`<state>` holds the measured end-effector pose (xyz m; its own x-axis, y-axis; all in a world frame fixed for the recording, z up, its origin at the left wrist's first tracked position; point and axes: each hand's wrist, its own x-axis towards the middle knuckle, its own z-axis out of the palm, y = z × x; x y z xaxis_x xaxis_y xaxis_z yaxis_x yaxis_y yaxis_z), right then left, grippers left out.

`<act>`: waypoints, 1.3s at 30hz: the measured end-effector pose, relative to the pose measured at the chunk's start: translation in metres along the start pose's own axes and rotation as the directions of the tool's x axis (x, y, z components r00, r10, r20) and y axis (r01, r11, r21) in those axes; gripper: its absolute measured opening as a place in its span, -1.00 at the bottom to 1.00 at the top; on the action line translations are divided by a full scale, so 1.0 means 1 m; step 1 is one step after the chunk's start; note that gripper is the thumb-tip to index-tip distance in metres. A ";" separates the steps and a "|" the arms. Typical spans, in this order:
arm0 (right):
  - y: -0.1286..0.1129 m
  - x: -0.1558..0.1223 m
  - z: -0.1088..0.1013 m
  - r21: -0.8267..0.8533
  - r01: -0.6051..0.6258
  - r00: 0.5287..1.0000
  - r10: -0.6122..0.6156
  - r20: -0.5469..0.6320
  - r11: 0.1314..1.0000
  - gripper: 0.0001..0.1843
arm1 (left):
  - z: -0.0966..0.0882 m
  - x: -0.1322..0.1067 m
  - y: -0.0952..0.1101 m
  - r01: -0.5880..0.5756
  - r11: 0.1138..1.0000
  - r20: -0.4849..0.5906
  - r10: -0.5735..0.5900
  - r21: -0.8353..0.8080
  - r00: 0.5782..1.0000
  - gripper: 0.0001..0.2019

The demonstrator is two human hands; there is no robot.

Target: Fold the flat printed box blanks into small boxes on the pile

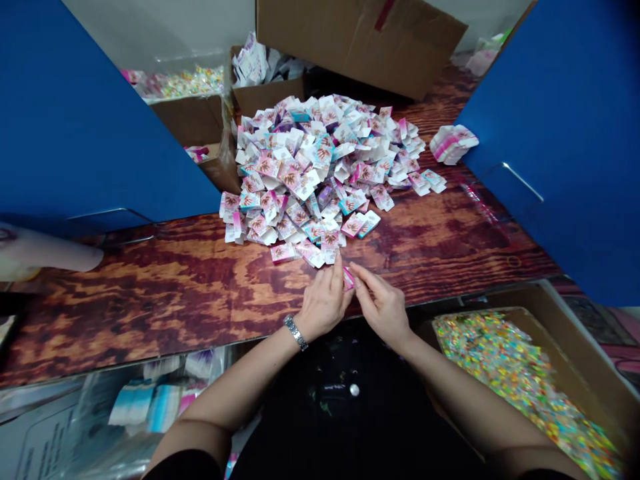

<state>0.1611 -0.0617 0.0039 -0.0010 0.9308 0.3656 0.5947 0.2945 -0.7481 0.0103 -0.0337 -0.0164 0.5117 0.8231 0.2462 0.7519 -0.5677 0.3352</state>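
Both of my hands meet at the near side of the table, around a small pink-and-white carton (349, 279). My left hand (325, 297), with a metal watch band (295, 332) at its wrist, grips the carton from the left. My right hand (384, 305) pinches at its right side with thumb and fingertips. Just beyond my fingers lies a large heap of small printed cartons (300, 180) in pink, blue, purple and white, many with flaps standing up. The carton's near end is partly hidden by my fingers.
A brown wood-grain table (190, 287) bears the heap. Blue panels (560, 133) stand at both sides. An open box of colourful wrapped pieces (520, 380) sits low on the right. Behind are cardboard boxes (350, 40). Flat carton stacks (133, 403) lie in plastic at lower left.
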 end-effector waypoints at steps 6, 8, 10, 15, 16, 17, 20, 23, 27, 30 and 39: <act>0.002 -0.016 0.015 -0.107 0.161 0.986 -0.165 -0.034 0.981 -0.52 | 0.001 -0.003 0.001 -0.002 1.000 0.032 0.002 0.006 0.999 -0.26; 0.002 -0.016 0.015 -0.090 0.179 0.983 -0.181 -0.013 0.980 -0.52 | 0.005 -0.005 -0.001 0.008 1.000 0.046 -0.008 -0.001 0.999 -0.27; 0.006 -0.012 0.010 -0.026 0.113 0.992 -0.112 0.057 0.993 -0.56 | 0.004 -0.001 -0.004 0.005 1.000 0.069 -0.004 -0.005 0.998 -0.28; 0.035 0.015 -0.011 -0.052 -0.112 0.974 0.120 0.194 0.992 -0.62 | -0.047 0.050 -0.021 -0.048 0.998 -0.173 0.043 -0.026 0.984 -0.26; 0.042 0.020 -0.015 -0.163 -0.091 0.969 0.125 0.215 0.982 -0.63 | -0.061 0.062 -0.023 -0.078 0.996 -0.284 0.063 -0.042 0.957 -0.20; 0.047 0.024 -0.017 -0.286 -0.059 0.960 0.133 0.245 0.956 -0.62 | -0.073 0.072 -0.025 -0.100 0.994 -0.357 0.076 -0.050 0.931 -0.19; 0.058 0.025 -0.017 -0.547 0.040 0.909 0.197 0.367 0.836 -0.58 | -0.079 0.077 -0.027 -0.160 0.986 -0.366 0.130 -0.052 0.921 -0.27; 0.061 0.019 -0.011 -0.599 0.068 0.877 0.238 0.416 0.798 -0.65 | -0.043 0.052 -0.027 -0.232 0.969 -0.177 0.216 -0.079 0.960 -0.36; 0.063 0.016 -0.006 -0.544 0.048 0.882 0.220 0.417 0.838 -0.65 | 0.010 0.015 -0.023 -0.243 0.969 0.089 0.246 -0.045 0.965 -0.35; 0.063 0.024 -0.007 -0.538 0.027 0.849 0.265 0.458 0.842 -0.55 | 0.023 0.008 -0.022 -0.241 0.970 0.181 0.233 0.020 0.955 -0.36; 0.060 0.019 -0.003 -0.326 -0.093 0.895 0.222 0.386 0.941 -0.67 | 0.022 0.010 -0.025 -0.253 0.965 0.177 0.238 0.064 0.955 -0.36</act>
<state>0.1989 -0.0266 -0.0321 -0.1789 0.9824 -0.0528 0.8217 0.1196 -0.5573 0.0060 -0.0112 -0.0420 0.7415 0.6531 0.1536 0.6232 -0.7553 0.2031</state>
